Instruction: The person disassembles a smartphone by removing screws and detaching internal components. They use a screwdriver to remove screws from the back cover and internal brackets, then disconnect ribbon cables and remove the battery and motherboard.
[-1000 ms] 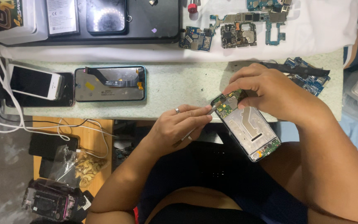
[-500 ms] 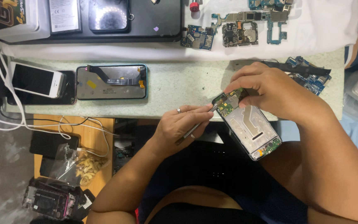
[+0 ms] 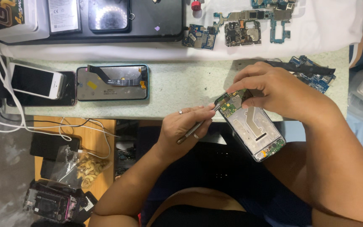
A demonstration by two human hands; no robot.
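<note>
I see the opened phone frame (image 3: pixel 255 128) right of centre, tilted over the table edge (image 3: pixel 169 112). My right hand (image 3: pixel 280 90) pinches its top end; my left hand (image 3: pixel 185 128) grips thin tweezers (image 3: pixel 196 126) touching the green board (image 3: pixel 231 102). Left lie a detached screen (image 3: pixel 112 83) and white phone (image 3: pixel 34 80); loose circuit boards (image 3: pixel 242 31) sit above.

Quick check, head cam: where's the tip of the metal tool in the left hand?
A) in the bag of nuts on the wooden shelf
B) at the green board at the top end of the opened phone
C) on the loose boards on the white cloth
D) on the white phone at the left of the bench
B: the left hand holds the metal tool with its tip at the green board atop the opened phone, which the right hand steadies.
</note>
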